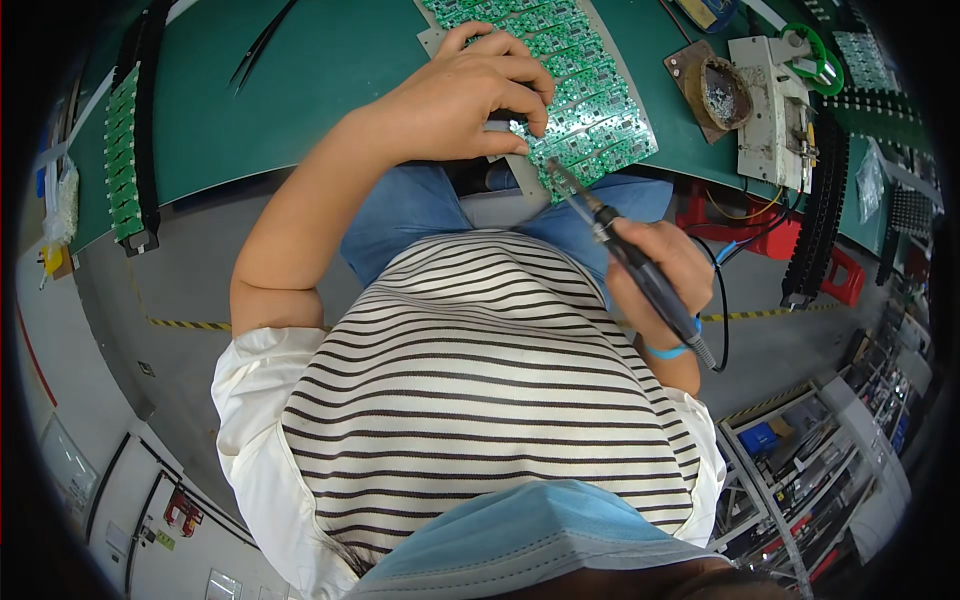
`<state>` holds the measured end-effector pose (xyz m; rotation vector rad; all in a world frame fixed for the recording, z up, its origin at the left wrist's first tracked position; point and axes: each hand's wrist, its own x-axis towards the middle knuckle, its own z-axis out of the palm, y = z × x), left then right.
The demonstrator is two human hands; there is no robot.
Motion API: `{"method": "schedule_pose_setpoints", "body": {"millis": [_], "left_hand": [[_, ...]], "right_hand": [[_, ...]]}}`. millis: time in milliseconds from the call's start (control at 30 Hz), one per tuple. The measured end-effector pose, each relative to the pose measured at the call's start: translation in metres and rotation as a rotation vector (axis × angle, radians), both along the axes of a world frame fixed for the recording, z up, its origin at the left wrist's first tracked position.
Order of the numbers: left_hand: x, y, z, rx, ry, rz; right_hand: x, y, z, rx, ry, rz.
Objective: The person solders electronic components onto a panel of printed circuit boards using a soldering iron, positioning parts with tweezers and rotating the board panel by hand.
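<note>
- Green circuit boards [590, 95] lie side by side in one big sheet, shiny and bumpy with tiny parts (too many to count), on one pale flat plate [524, 178]. The plate's near corner sticks out past the edge of the smooth green bench [330, 110].
- Two bare hands are at work.
- One left hand [468, 95] is over the sheet with its fingers bent and spread. I cannot tell if it pinches anything small.
- One right hand [675, 255] is wrapped around one soldering iron [645, 280], a dark, round stick with a thin metal tip. The tip points at the near end of the boards; I cannot tell if it touches.
- One black cable [724, 330] bends like a hoop behind the iron.
- One pair of dark tweezers [262, 45], thin and pointy, lies far to the left.
- One round brown dish [743, 108] with grey bits inside sits right of the sheet, beside one boxy white machine [762, 110].
- One green reel [829, 70], shaped like a ring, is by that machine.
</note>
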<state>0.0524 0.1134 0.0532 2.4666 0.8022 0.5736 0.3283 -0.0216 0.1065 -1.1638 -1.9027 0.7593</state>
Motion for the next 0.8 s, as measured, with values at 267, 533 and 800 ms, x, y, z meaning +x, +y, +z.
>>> {"method": "schedule_pose_setpoints", "body": {"millis": [267, 533, 800], "left_hand": [[0.001, -0.001, 0.001, -0.009, 0.012, 0.007], [0.000, -0.003, 0.008, 0.004, 0.039, 0.004], [-0.014, 0.011, 0.005, 0.077, -0.024, 0.005]], "right_hand": [[0.036, 0.044, -0.039, 0.227, -0.161, -0.754], [0.040, 0.042, -0.039, 0.150, -0.014, -0.742], [-0.003, 0.007, -0.009, 0.087, 0.029, -0.123]]}}
